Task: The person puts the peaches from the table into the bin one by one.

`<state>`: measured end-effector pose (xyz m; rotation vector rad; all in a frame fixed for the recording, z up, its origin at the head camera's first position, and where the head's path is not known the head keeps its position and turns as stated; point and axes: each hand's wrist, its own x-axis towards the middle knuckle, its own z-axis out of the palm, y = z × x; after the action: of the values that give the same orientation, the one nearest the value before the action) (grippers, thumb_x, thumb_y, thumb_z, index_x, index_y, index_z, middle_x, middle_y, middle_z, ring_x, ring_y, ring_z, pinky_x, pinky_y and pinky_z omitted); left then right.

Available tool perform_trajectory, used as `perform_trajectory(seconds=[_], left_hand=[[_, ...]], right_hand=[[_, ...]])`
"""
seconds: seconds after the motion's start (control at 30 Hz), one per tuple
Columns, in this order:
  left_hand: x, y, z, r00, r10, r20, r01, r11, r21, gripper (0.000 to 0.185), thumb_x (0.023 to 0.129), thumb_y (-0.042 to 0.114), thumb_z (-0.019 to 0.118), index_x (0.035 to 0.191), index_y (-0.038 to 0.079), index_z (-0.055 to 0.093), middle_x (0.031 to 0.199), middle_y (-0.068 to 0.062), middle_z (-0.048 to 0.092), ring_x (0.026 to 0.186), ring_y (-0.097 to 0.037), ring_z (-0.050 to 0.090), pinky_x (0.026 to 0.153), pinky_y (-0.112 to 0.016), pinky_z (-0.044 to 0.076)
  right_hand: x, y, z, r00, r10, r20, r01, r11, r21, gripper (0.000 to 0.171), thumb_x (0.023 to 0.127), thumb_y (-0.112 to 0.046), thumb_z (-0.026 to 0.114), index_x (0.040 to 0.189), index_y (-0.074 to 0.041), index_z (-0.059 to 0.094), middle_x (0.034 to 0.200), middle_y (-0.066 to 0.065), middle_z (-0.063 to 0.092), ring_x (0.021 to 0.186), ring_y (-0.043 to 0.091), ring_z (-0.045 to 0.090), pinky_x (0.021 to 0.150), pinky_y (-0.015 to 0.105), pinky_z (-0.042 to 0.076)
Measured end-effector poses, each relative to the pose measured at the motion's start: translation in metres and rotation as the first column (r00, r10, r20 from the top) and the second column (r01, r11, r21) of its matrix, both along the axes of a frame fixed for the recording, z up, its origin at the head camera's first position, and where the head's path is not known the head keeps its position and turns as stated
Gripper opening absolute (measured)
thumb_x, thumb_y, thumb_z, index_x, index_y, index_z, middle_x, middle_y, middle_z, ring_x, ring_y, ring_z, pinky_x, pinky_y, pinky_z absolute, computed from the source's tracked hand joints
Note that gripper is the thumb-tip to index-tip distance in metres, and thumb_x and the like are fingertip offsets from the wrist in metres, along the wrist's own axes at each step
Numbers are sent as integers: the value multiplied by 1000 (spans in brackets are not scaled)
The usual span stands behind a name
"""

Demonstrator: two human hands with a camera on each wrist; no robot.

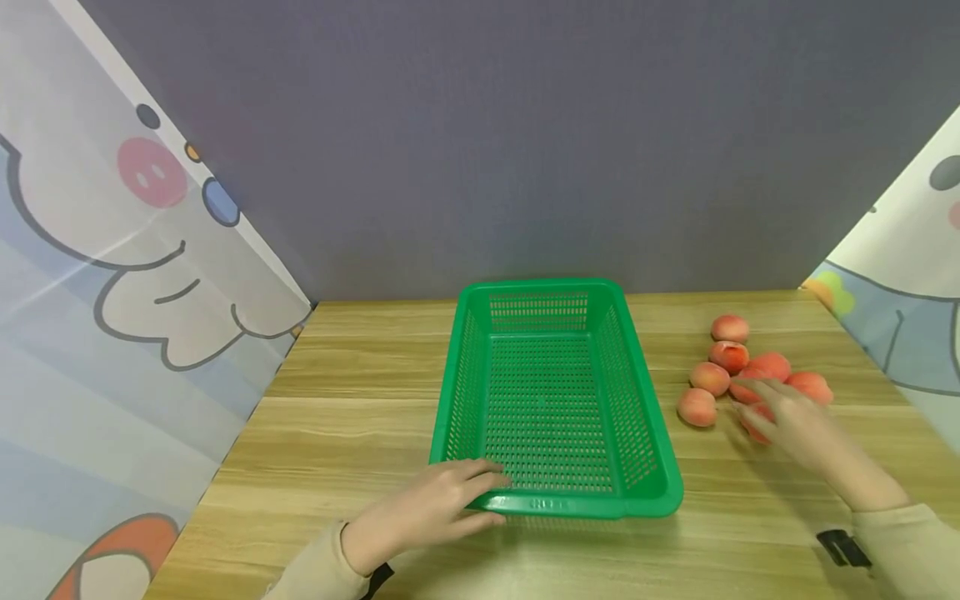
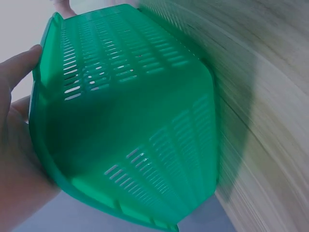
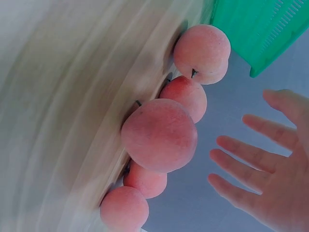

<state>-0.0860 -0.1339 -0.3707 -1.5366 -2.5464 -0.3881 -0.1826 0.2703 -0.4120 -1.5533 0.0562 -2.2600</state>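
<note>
An empty green mesh basket (image 1: 555,400) sits in the middle of the wooden table. My left hand (image 1: 450,500) holds its near left corner, fingers over the rim and thumb along the outside; in the left wrist view the basket (image 2: 130,130) lies against my palm (image 2: 14,159). Several peaches (image 1: 709,378) lie in a cluster to the right of the basket. My right hand (image 1: 765,404) hovers over the near ones with fingers spread and partly hides one. In the right wrist view the spread fingers (image 3: 251,159) are beside the biggest peach (image 3: 159,135), with a gap between them.
The wooden table (image 1: 360,433) is bounded by a grey wall (image 1: 525,150) at the back. Cartoon-printed curtains hang at the left (image 1: 112,292) and right (image 1: 915,317). Bare wood lies left of the basket and along the front edge.
</note>
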Motion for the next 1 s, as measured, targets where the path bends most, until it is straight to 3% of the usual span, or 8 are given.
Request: perform_trajectory(seconds=[0.07,0.1,0.2,0.33,0.47,0.57,0.8,1.0], left_hand=[[1,0,0,1000,-4,4,4,1000,-6,36,87,38,53,110,11,59,107,-5,60,98,-15,57,81,-28,46],[2,0,0,1000,-4,8,4,1000,-9,35,87,37,52,110,11,59,106,-3,61,97,-14,57,81,-27,46],[3,0,1,1000,-4,11,4,1000,-17,33,89,36,51,109,12,59,98,1,62,91,-10,59,78,-24,46],[4,0,1,1000,-8,22,8,1000,-23,33,90,35,49,110,11,58,92,4,62,85,-7,59,76,-23,47],[4,0,1,1000,-12,25,13,1000,-22,32,89,34,50,110,10,58,92,4,62,84,-7,59,75,-23,47],[4,0,0,1000,-12,24,13,1000,-15,31,89,32,52,109,10,58,91,4,62,83,-6,59,75,-21,47],[5,0,-1,999,-3,43,4,1000,-4,30,89,33,52,109,11,59,93,4,62,84,-6,59,75,-21,47],[5,1,-1,998,-4,64,4,1000,-5,29,89,31,52,108,11,59,92,4,62,84,-6,59,74,-20,46]], right_hand=[[2,1,1,999,-42,-30,42,999,13,60,89,-22,43,131,5,9,126,24,25,110,39,28,88,52,29],[-8,-5,-2,992,71,-109,-74,997,-22,64,87,-24,41,131,3,3,125,23,21,110,38,24,89,51,27],[-12,-5,-3,992,93,-83,-95,995,-21,64,81,-25,46,125,1,8,108,19,26,98,35,27,82,51,27],[-26,9,-27,998,62,-1,-62,998,-12,68,70,-27,52,120,-3,12,91,11,22,79,30,22,65,52,23],[-38,29,-62,999,-30,36,30,1000,3,80,74,-44,55,127,-1,13,103,16,29,71,32,22,59,54,22],[-44,39,-78,991,-133,30,133,991,-16,75,78,-51,50,123,6,27,118,20,28,68,34,22,57,56,22],[-49,42,-81,993,-109,34,110,994,-29,77,75,-44,55,125,3,20,115,19,28,69,34,23,57,55,22],[-44,39,-80,981,-189,47,192,978,-85,42,80,-37,51,92,3,53,133,20,16,75,40,26,55,56,22]])
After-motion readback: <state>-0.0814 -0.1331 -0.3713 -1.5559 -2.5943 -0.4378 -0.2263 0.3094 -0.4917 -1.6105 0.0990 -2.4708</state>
